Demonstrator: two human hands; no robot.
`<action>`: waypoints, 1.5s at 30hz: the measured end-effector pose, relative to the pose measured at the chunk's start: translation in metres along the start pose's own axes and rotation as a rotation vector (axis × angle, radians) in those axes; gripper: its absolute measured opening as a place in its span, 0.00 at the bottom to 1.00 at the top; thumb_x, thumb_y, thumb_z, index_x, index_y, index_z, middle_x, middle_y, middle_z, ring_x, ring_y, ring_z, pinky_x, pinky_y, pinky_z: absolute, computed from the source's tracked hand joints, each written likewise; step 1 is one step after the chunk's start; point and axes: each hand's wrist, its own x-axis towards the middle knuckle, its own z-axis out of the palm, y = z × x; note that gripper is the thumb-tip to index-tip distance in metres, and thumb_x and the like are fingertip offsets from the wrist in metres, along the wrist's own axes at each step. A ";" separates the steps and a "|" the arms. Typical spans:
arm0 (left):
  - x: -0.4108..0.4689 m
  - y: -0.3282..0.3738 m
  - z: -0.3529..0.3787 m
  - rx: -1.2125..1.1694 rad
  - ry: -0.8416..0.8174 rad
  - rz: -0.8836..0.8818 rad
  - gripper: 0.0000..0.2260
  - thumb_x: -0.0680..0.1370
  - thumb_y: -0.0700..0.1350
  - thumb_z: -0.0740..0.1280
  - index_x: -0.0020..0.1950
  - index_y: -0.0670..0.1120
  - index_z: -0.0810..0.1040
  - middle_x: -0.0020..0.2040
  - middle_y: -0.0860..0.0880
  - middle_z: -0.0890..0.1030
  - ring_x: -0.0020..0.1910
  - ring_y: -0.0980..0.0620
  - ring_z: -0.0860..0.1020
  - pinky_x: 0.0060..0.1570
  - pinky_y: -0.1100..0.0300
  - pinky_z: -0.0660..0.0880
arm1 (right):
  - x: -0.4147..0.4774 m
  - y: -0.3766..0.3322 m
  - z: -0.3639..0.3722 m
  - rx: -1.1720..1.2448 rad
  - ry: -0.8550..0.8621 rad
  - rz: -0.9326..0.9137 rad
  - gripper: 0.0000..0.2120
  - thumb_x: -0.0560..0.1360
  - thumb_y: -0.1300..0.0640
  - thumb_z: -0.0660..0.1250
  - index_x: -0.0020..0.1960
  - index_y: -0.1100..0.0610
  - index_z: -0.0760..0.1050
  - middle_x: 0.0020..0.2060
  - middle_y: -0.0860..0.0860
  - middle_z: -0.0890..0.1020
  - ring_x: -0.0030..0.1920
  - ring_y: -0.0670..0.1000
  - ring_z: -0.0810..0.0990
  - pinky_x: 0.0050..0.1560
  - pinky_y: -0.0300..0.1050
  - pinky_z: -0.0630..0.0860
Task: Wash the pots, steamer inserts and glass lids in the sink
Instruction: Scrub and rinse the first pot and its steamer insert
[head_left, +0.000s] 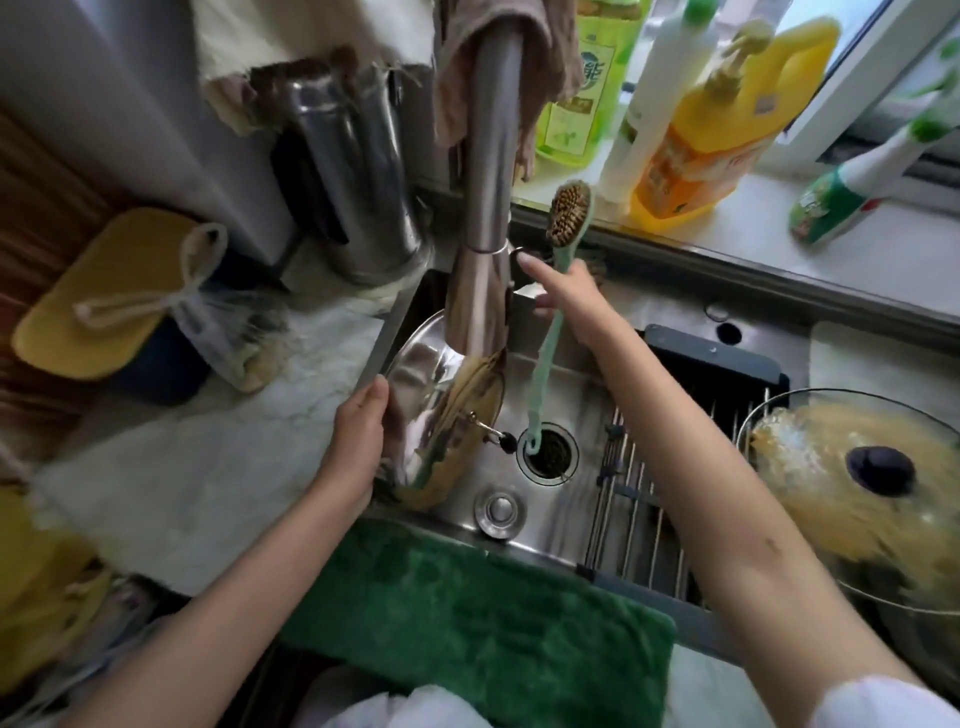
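Over the sink (566, 525): left hand (358, 436) grips one steel pot (441, 410) by its rim, fingers curled round it, pot tilted on its side under the faucet (483, 208). One green-handled brush (556, 291) in the right hand (569, 296), bristles up, index finger straight toward the tap, other fingers clamped on the handle. One drain (548, 452) open, one stopper (500, 510) beside it. One glass lid (857, 488) on the rack (649, 499) far right. Four bottles on the sill.
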 end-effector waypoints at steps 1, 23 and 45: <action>0.003 -0.001 0.002 -0.017 0.009 -0.023 0.15 0.83 0.50 0.54 0.47 0.47 0.77 0.43 0.50 0.81 0.44 0.53 0.78 0.40 0.61 0.72 | 0.008 -0.008 0.006 -0.019 0.020 0.027 0.37 0.69 0.36 0.68 0.65 0.62 0.67 0.55 0.54 0.76 0.52 0.53 0.78 0.41 0.42 0.77; 0.006 -0.008 0.001 -0.429 0.082 -0.344 0.15 0.83 0.52 0.54 0.57 0.45 0.75 0.43 0.49 0.80 0.40 0.53 0.78 0.39 0.58 0.74 | 0.042 -0.044 0.017 -0.072 -0.276 0.139 0.04 0.77 0.65 0.58 0.45 0.60 0.70 0.39 0.57 0.75 0.39 0.54 0.75 0.43 0.47 0.76; 0.015 -0.035 -0.018 -0.589 0.128 -0.514 0.21 0.83 0.52 0.50 0.70 0.43 0.69 0.68 0.41 0.72 0.67 0.42 0.70 0.60 0.46 0.67 | 0.045 -0.033 0.009 -0.100 -0.370 0.178 0.19 0.77 0.52 0.62 0.64 0.61 0.67 0.54 0.56 0.73 0.49 0.54 0.75 0.48 0.47 0.76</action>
